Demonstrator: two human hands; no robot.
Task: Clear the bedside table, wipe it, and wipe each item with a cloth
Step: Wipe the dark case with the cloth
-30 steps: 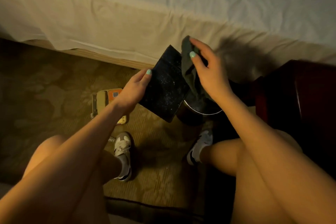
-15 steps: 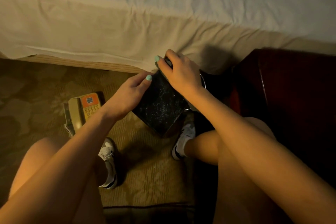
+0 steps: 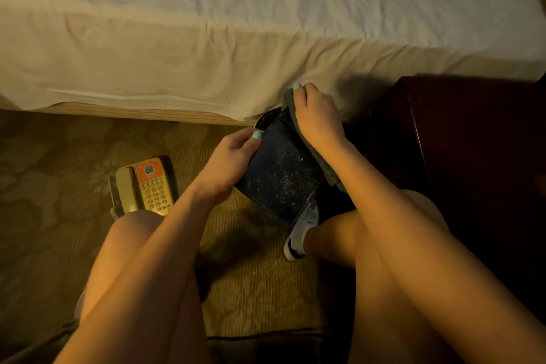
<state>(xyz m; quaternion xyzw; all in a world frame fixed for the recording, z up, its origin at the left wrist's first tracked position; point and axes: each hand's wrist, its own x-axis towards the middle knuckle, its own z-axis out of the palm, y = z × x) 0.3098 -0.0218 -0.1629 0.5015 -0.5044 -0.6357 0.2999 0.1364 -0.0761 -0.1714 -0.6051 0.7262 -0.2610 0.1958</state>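
A dark tray (image 3: 280, 177), speckled with pale dust, is held tilted just left of the bedside table (image 3: 472, 142), above the carpet (image 3: 59, 245). Its left edge is gripped by the left hand (image 3: 227, 162), with the thumb laid on the top face and the fingers curled beneath. A grey-green cloth (image 3: 289, 103) is bunched under the right hand (image 3: 317, 118), whose fingers are curled round it and pressed onto the tray's far right edge. A tail of cloth is draped along that edge under the wrist. A round dark bin (image 3: 266, 120) is partly seen behind the tray, near the table's left side. Well left of the table, a beige telephone (image 3: 144, 186) lies on the carpet, its handset cradled. 1 square code label is seen on its orange panel, but no writing can be read.
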